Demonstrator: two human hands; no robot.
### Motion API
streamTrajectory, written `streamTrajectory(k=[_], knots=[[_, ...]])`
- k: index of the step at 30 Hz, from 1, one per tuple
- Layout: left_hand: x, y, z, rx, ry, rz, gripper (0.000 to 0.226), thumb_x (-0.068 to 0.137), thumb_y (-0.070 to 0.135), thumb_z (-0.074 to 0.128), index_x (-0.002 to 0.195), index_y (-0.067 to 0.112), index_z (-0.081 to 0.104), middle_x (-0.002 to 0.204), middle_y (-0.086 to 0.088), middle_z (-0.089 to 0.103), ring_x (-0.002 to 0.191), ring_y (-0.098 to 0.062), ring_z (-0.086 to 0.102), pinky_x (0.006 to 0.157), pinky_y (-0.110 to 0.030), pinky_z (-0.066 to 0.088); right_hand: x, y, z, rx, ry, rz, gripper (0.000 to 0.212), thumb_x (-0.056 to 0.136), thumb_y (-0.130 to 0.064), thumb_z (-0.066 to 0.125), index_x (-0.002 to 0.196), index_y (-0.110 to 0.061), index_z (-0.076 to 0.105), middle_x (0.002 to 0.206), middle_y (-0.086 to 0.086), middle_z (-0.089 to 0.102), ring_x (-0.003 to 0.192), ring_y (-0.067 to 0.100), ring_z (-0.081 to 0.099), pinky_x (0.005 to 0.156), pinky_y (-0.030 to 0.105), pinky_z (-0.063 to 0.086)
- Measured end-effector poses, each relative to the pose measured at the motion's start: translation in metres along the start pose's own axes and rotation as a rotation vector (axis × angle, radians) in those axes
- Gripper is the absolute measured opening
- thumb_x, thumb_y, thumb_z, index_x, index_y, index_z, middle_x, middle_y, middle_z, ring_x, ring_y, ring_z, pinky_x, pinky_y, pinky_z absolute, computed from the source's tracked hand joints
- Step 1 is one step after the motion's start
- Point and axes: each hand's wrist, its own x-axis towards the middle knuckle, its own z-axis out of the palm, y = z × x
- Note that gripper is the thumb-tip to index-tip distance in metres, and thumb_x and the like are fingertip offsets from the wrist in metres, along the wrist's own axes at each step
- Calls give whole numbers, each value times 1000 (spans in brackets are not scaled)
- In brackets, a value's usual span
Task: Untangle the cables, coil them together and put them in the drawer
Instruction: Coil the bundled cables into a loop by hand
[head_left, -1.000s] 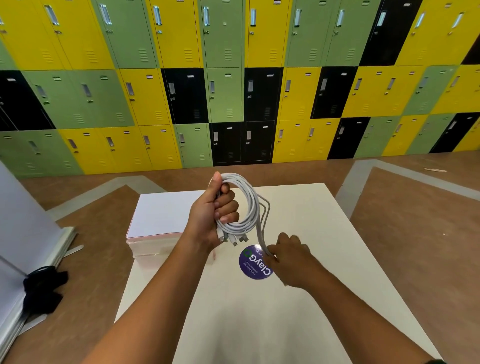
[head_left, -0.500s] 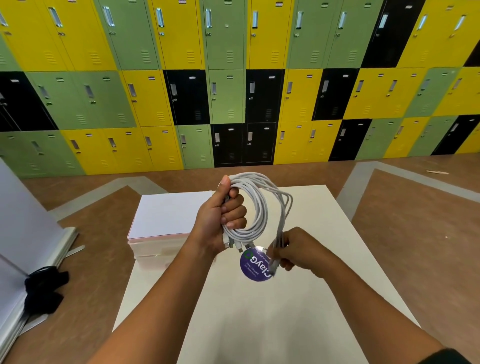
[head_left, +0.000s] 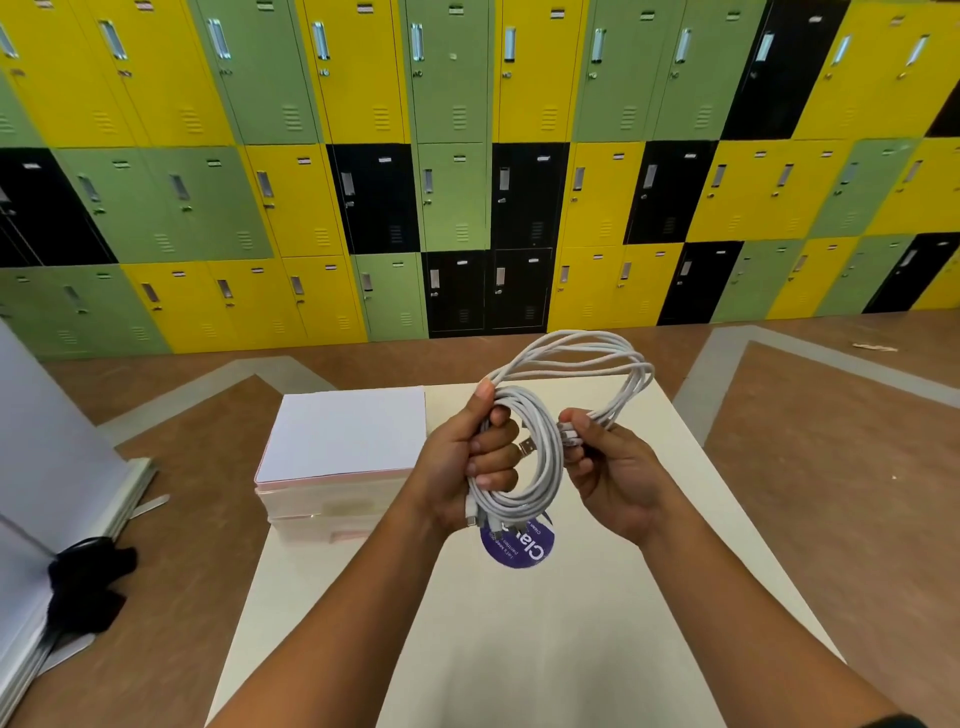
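Observation:
A bundle of white cables (head_left: 545, 467) is wound into a coil and held above the cream table (head_left: 519, 649). My left hand (head_left: 467, 467) is closed around the coil's left side, thumb up. My right hand (head_left: 608, 467) pinches the loose cable ends at the coil's right side. A wider loop (head_left: 587, 353) arches from the left hand up and over to the right hand. Several plug ends hang from the bottom of the coil (head_left: 483, 519). A pale drawer box (head_left: 332, 499) with a white top stands on the table's left rear.
A round purple sticker (head_left: 519, 548) lies on the table under the coil. A wall of yellow, green and black lockers (head_left: 467, 182) stands behind. A white board (head_left: 47, 467) and a black cloth (head_left: 88, 582) sit on the brown floor at left.
My right hand rose from near the sticker up to the coil's right side, carrying the loose ends. The outer loop opened wider above the hands. The left hand kept its grip.

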Motion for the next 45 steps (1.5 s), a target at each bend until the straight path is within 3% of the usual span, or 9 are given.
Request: streamTrajectory(k=[4,12,16,21,25,29,34,40,45], knots=[[0,7,0,8,-54,-38,36,93,42,54,71,15,52,53,7,19,39,-4,16,35,-14,25,1,2,-6,135,-161,43,44,51,-16,99,84,-2,73,72,6,59,54,9,54,43,13,45],[5,0,-3,-88,-226,-74,33,95,40,62,77,13,56,51,6,27,39,-4,24,38,-15,29,5,14,4,445,-271,8,38,54,-6,97,83,-1,74,69,6,63,51,7,55,43,10,45],[9,-6,-2,-155,-269,-56,34,97,41,59,79,13,55,50,7,26,38,-4,24,39,-15,28,13,34,3,278,-219,108,54,62,-23,96,108,-3,74,99,8,61,82,7,51,88,16,40],[6,-3,-7,-148,-240,-53,35,96,40,61,77,11,55,49,6,27,37,-5,25,38,-15,31,8,34,8,109,-186,85,54,59,-27,95,105,-5,76,84,6,66,59,5,53,55,14,43],[5,-1,-12,-36,-74,-32,37,93,44,62,75,13,55,50,4,38,37,-3,28,35,-14,34,3,30,16,-77,-123,-5,26,84,-22,68,105,-8,77,101,15,73,85,24,69,80,35,58],[4,-3,-12,154,100,11,39,90,48,61,74,14,54,58,-2,47,39,-8,40,36,-17,38,4,29,11,-186,-105,22,31,98,-12,55,125,0,65,126,27,63,112,42,60,103,55,47],[2,-4,-8,423,309,72,38,88,48,65,71,15,62,69,-10,56,63,-24,54,65,-32,49,4,21,9,-297,-99,48,32,96,-11,57,125,4,63,127,30,61,111,41,59,94,46,54],[3,-5,-4,585,361,150,38,91,42,63,64,16,57,64,-9,56,56,-21,54,60,-29,50,5,23,3,37,-145,156,44,89,-18,50,120,10,63,116,26,64,109,39,58,107,50,41],[3,-9,-3,727,421,223,44,97,40,57,60,17,51,55,-4,43,50,-16,42,54,-28,40,7,28,7,-49,-146,128,37,88,-26,49,97,4,69,91,19,65,84,31,61,87,45,50]])
